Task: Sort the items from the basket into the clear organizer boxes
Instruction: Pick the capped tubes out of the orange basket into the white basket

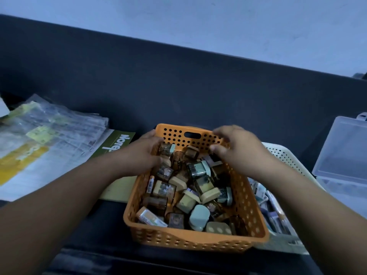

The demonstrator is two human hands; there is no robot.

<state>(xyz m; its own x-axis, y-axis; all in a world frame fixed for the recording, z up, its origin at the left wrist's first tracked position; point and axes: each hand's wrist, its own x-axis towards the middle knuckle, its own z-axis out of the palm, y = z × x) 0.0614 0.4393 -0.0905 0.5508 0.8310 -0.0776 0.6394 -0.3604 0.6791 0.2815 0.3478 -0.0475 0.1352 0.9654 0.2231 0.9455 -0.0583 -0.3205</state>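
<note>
Fingers (220, 132) of our left hand (145, 155) and right hand (240, 153) grip the orange perforated plastic basket (190, 240), and the clear plastic box (345, 147) lies rightward.

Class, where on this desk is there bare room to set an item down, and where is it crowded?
Bare dark desk lies behind the orange basket, between the plastic sleeves and the clear organizer box. Crowded: the basket is full, the white basket sits close on its right, and the green notebook on its left.
</note>
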